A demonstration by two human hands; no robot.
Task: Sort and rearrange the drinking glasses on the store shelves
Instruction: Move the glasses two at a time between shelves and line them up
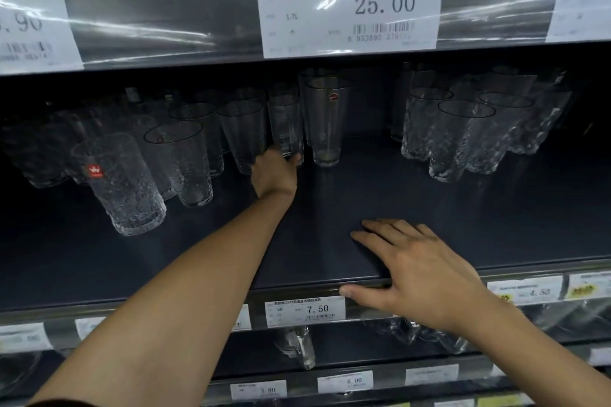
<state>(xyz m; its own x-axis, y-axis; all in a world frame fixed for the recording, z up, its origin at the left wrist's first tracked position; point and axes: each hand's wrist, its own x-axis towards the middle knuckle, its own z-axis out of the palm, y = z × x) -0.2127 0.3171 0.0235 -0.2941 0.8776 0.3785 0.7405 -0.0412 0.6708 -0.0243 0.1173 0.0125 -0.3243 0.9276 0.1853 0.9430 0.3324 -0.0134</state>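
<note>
My left hand (275,172) reaches deep onto the dark shelf (330,208) and grips the base of a clear ribbed glass (285,124). Right beside it stands a tall smooth glass (326,119) with a red sticker. To the left are smooth tumblers (243,132) and textured glasses, the nearest one (120,182) carrying a red label. A cluster of hammered glasses (463,135) stands at the right. My right hand (413,269) lies flat on the shelf's front edge, fingers straight, holding nothing.
The shelf above has a plastic strip with a 25.00 price tag (350,10). The front rail carries a 7.50 tag (305,310). Below it, a glass mug (297,345) and more glasses (423,334) stand on the lower shelf.
</note>
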